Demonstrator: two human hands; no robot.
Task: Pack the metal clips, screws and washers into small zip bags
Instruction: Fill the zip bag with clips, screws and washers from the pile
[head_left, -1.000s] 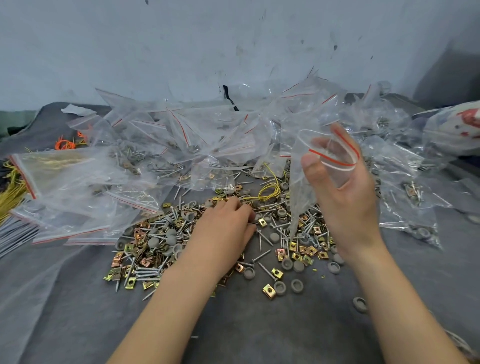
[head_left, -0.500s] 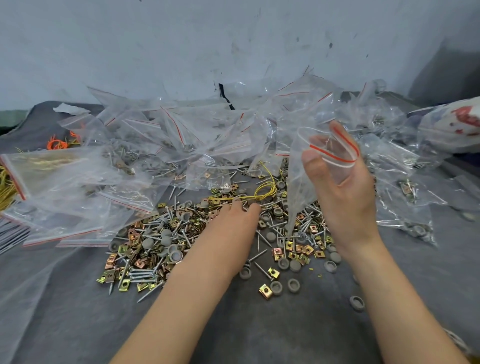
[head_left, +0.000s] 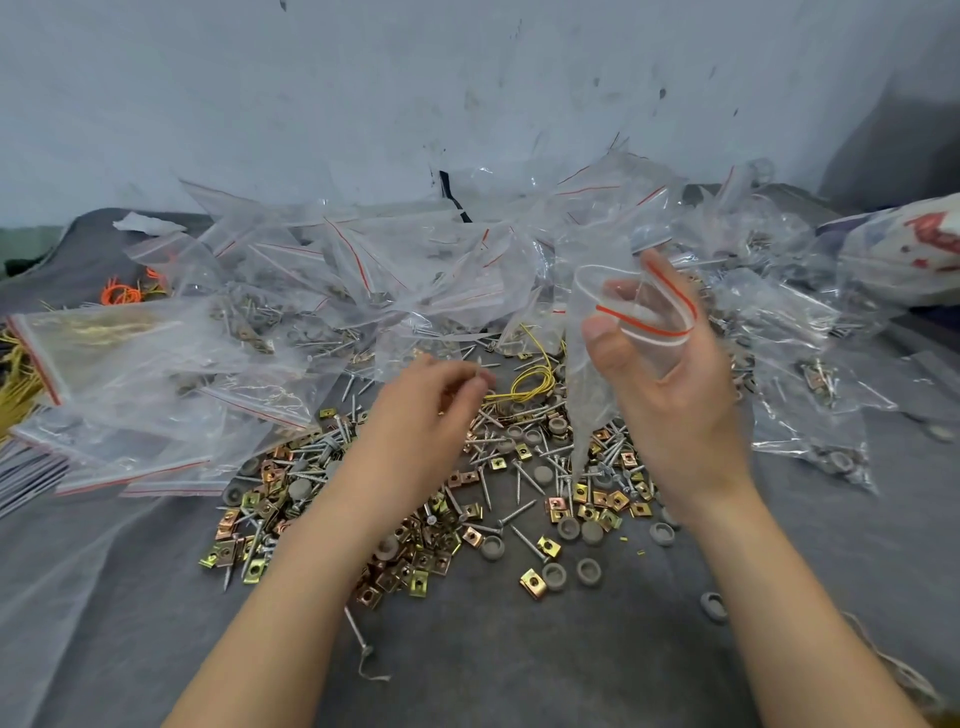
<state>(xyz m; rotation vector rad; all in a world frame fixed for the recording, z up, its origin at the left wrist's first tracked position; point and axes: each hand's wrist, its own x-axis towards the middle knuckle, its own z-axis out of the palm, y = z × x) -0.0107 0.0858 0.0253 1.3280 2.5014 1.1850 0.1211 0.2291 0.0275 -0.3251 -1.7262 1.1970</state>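
Head view. A grey bench (head_left: 519, 675) runs back to a scuffed pale wall (head_left: 363, 93). Along the far side lies a heap of clear zip bags (head_left: 363, 270) with red seal lines, several already holding metal parts; a larger bag (head_left: 104, 343) lies flat at far left. In front of the heap, at mid-bench, is a loose pile of brass clips (head_left: 415, 571), screws (head_left: 519, 512) lying at all angles, and grey round washers (head_left: 553, 576), with a few washers scattered toward the right. The right hand (head_left: 680, 410) is raised above the right part of the pile, thumb and fingers clamped on the rim of one open bag (head_left: 597, 374): its long axis is close to vertical, the red-lined mouth uppermost and spread into a loop, and the body narrows downward to a point just above the screws. The left hand (head_left: 421, 415) hangs over the pile's far edge, apart from the right, with fingers curled and tips drawn together; whether they pinch anything cannot be told through the blur. A yellow wire loop (head_left: 530, 379) lies between the hands.
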